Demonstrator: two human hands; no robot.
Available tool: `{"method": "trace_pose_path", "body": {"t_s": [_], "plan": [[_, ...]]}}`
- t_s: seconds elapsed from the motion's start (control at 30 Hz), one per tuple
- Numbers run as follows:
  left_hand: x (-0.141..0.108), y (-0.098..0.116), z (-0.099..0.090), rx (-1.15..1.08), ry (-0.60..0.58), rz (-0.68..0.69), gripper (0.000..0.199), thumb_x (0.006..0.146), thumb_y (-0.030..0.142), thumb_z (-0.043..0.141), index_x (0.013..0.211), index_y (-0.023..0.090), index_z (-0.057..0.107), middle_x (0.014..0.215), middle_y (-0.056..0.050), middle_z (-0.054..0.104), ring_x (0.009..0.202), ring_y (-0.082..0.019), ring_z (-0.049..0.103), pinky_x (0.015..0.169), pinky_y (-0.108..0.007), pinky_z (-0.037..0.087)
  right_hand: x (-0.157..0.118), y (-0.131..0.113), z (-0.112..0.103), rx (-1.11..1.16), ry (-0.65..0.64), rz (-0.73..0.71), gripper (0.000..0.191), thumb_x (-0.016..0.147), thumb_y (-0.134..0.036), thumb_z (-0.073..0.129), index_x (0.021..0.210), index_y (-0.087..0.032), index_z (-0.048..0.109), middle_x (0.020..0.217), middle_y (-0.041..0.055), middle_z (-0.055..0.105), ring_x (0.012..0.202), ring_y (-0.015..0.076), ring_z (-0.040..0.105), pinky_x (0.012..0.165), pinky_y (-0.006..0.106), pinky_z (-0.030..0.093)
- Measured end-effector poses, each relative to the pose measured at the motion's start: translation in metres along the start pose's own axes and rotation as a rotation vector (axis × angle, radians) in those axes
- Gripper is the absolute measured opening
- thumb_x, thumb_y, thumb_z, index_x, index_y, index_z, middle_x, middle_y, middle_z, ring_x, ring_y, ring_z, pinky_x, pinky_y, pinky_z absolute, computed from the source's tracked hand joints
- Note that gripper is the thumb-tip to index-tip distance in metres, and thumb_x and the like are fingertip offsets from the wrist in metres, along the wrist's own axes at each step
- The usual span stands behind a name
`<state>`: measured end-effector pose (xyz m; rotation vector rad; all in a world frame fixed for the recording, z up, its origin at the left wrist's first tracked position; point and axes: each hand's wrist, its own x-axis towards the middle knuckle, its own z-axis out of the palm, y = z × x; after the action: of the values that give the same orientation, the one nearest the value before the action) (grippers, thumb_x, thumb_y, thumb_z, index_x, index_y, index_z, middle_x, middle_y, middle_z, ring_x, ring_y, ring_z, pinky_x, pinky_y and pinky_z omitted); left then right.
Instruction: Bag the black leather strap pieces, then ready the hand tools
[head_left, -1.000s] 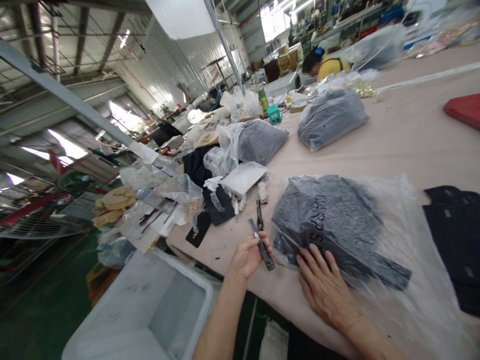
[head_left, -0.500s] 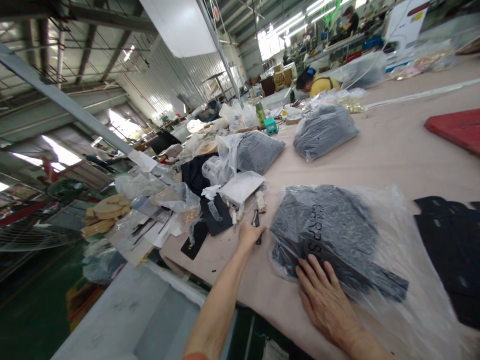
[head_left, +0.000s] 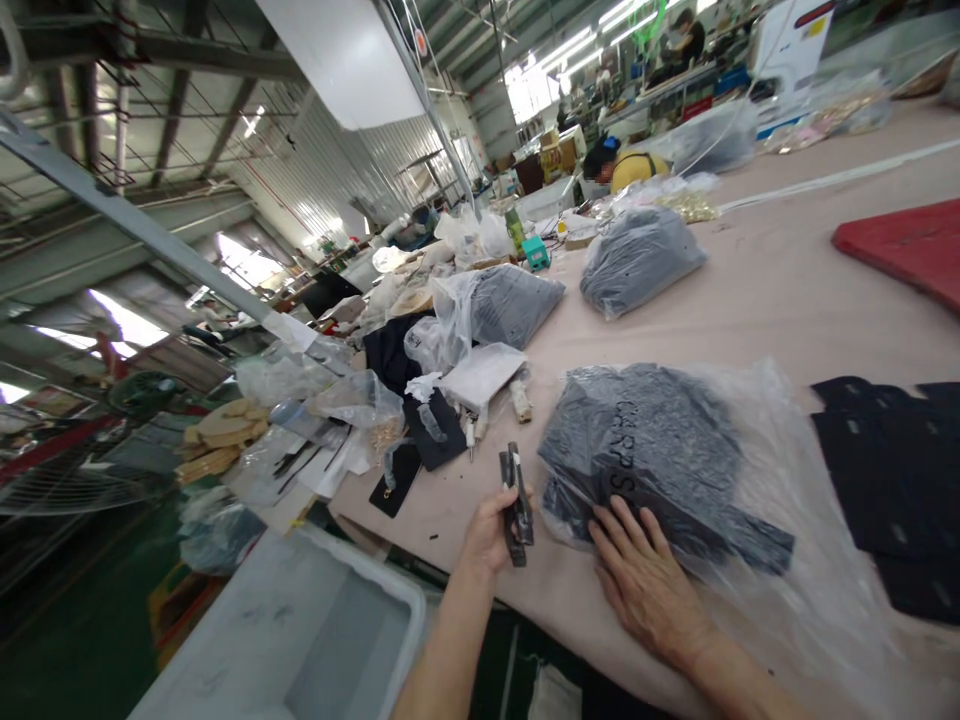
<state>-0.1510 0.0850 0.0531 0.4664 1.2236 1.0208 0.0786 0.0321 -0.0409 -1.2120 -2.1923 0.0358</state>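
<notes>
My left hand (head_left: 487,532) is closed around a pair of narrow black strips (head_left: 519,535). They stand side by side with a shiny patch near the top, just above the table edge; their exact kind is unclear. My right hand (head_left: 651,582) lies flat with its fingers stretched on a clear plastic bag (head_left: 787,450). Inside the bag is a grey-and-black folded fabric piece (head_left: 660,430) with dark lettering on it. The bag lies to the right of the strips, a small gap away.
Dark cut pieces (head_left: 862,480) lie at the right, and a red panel (head_left: 900,240) behind them. Two filled plastic bags (head_left: 517,305) (head_left: 641,260) stand farther back. Clutter and black cards (head_left: 435,430) cover the left side. A grey bin (head_left: 409,590) stands below the table edge.
My left hand has lifted the black strips off the table and brought them nearer to me. My right hand stays flat on the bag. The view has shifted slightly.
</notes>
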Motion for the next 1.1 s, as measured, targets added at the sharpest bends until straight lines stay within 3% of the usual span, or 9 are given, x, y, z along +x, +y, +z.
{"method": "trace_pose_path", "body": {"t_s": [0.13, 0.27, 0.37, 0.5, 0.57, 0.7, 0.87, 1.0, 1.1], "plan": [[-0.035, -0.019, 0.014, -0.054, -0.102, 0.024, 0.03, 0.068, 0.032, 0.078, 0.083, 0.006, 0.073, 0.069, -0.009, 0.068, 0.045, -0.007, 0.053, 0.04, -0.016, 0.035, 0.012, -0.009, -0.024, 0.198, -0.054, 0.078, 0.028, 0.091, -0.026, 0.053, 0.113, -0.02, 0.069, 0.133, 0.0078, 0.062, 0.143, 0.0314, 0.032, 0.121, 0.054, 0.012], [-0.053, -0.034, 0.031, -0.075, -0.223, -0.026, 0.027, 0.073, 0.031, 0.075, 0.084, 0.007, 0.072, 0.07, -0.008, 0.068, 0.049, -0.009, 0.057, 0.045, -0.018, 0.041, 0.038, -0.02, -0.062, 0.593, -0.129, 0.369, 0.029, 0.095, -0.028, 0.042, 0.102, -0.022, 0.07, 0.113, 0.0063, 0.07, 0.123, 0.0284, 0.055, 0.115, 0.055, 0.026], [-0.058, -0.044, 0.046, -0.092, -0.292, -0.071, 0.027, 0.072, 0.031, 0.075, 0.083, 0.008, 0.072, 0.069, -0.008, 0.066, 0.048, -0.009, 0.056, 0.046, -0.018, 0.042, 0.053, -0.023, -0.082, 0.988, -0.171, 0.633, 0.031, 0.093, -0.039, 0.047, 0.094, -0.02, 0.071, 0.099, 0.0063, 0.072, 0.096, 0.0243, 0.065, 0.095, 0.041, 0.046], [-0.063, -0.058, 0.063, -0.058, -0.348, -0.108, 0.025, 0.069, 0.031, 0.075, 0.08, 0.009, 0.07, 0.071, -0.008, 0.067, 0.046, -0.008, 0.053, 0.042, -0.018, 0.036, 0.053, -0.023, -0.09, 1.424, -0.234, 0.808, 0.025, 0.083, -0.04, 0.058, 0.073, -0.018, 0.065, 0.063, 0.0003, 0.065, 0.061, 0.0165, 0.06, 0.064, 0.029, 0.047], [-0.067, -0.063, 0.07, -0.021, -0.356, -0.11, 0.025, 0.067, 0.029, 0.075, 0.079, 0.008, 0.07, 0.072, -0.01, 0.068, 0.047, -0.009, 0.053, 0.043, -0.019, 0.037, 0.048, -0.023, -0.091, 1.474, -0.237, 0.873, 0.02, 0.076, -0.036, 0.062, 0.067, -0.018, 0.061, 0.053, -0.0022, 0.058, 0.049, 0.0132, 0.053, 0.054, 0.026, 0.041], [-0.076, -0.067, 0.081, -0.011, -0.419, -0.113, 0.025, 0.063, 0.025, 0.076, 0.08, 0.008, 0.07, 0.078, -0.01, 0.069, 0.054, -0.009, 0.055, 0.05, -0.019, 0.042, 0.039, -0.022, -0.094, 1.523, -0.17, 0.999, 0.021, 0.068, -0.032, 0.067, 0.058, -0.018, 0.054, 0.048, -0.0023, 0.055, 0.043, 0.0112, 0.048, 0.048, 0.025, 0.035], [-0.085, -0.064, 0.081, -0.041, -0.454, -0.163, 0.04, 0.065, 0.022, 0.074, 0.103, 0.01, 0.069, 0.076, -0.007, 0.066, 0.053, -0.011, 0.056, 0.051, -0.021, 0.045, 0.034, -0.015, -0.097, 1.725, -0.127, 1.089, 0.027, 0.061, -0.035, 0.077, 0.062, -0.016, 0.058, 0.057, 0.0002, 0.061, 0.046, 0.0103, 0.047, 0.049, 0.025, 0.033], [-0.08, -0.063, 0.068, -0.081, -0.367, -0.12, 0.042, 0.064, 0.013, 0.072, 0.106, 0.009, 0.068, 0.084, -0.009, 0.068, 0.062, -0.012, 0.059, 0.055, -0.021, 0.047, 0.028, -0.003, -0.093, 1.72, -0.046, 1.141, 0.034, 0.055, -0.038, 0.085, 0.066, -0.015, 0.061, 0.066, 0.0014, 0.064, 0.06, 0.0124, 0.054, 0.058, 0.026, 0.039], [-0.074, -0.063, 0.057, -0.105, -0.263, -0.11, 0.039, 0.064, 0.009, 0.071, 0.103, 0.009, 0.068, 0.093, -0.011, 0.07, 0.068, -0.013, 0.061, 0.059, -0.023, 0.049, 0.024, 0.002, -0.09, 1.657, -0.076, 1.19, 0.039, 0.051, -0.039, 0.088, 0.066, -0.015, 0.062, 0.064, 0.0006, 0.063, 0.059, 0.0122, 0.054, 0.058, 0.026, 0.04]]}}
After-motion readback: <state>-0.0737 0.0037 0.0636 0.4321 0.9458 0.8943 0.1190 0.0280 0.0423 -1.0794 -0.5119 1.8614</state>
